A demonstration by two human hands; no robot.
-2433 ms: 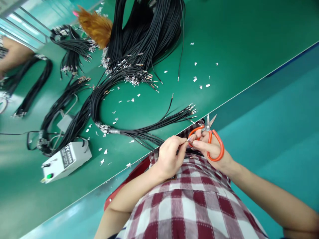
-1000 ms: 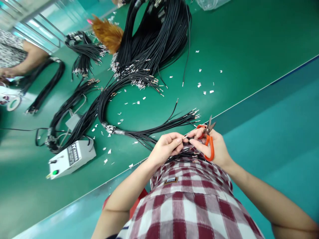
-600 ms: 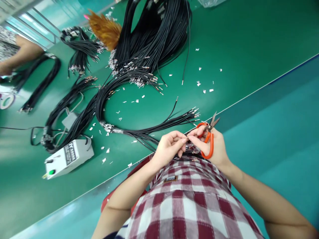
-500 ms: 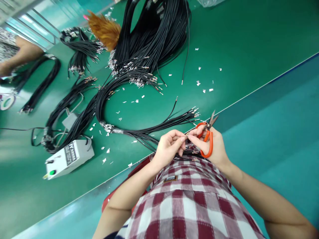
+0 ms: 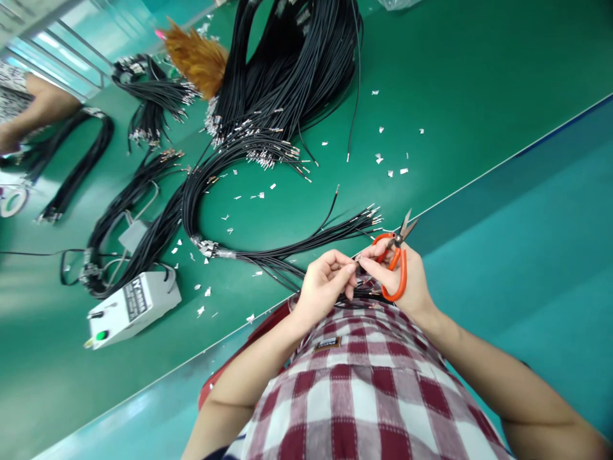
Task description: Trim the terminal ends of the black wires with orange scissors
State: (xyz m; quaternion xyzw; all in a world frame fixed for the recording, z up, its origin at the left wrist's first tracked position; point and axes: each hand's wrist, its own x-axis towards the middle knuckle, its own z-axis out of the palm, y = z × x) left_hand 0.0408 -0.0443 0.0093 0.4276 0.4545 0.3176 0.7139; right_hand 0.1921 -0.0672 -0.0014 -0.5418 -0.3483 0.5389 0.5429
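A: Where do we have our hands?

B: Brought together, fingertip to fingertip, at the near edge of the counter [image 5: 479, 83], in front of our checked garment [image 5: 368, 383]. Our left hand [image 5: 325, 284] is pinched, thumb against finger, on a thin wire end [image 5: 358, 260]. The fingertips of our right hand [image 5: 405, 271] meet it from the other side; we cannot tell whether they grip it too.

A: And the orange-handled scissors [image 5: 398, 241]?

B: We have them clasped in that same right hand, one loop lying across the palm. The blades stand slightly apart beside the near edge, pointing away from us.

A: Where does our cable bundle [image 5: 189, 211] lie?

B: Curved on the counter, left of our hands, with a pale wrap [image 5: 223, 253] around it. One limb runs to the near edge, its bright tips just beyond our fingers. More dark strands [image 5: 364, 296] lie below our hands, against the garment.

A: What else do we see?

B: White scraps [image 5: 403, 171] scattered about, a large cable heap [image 5: 316, 64] farther from the near edge, a brown duster [image 5: 198, 61] beside it, and, toward the left, a grey-white box [image 5: 153, 297] with a green button.
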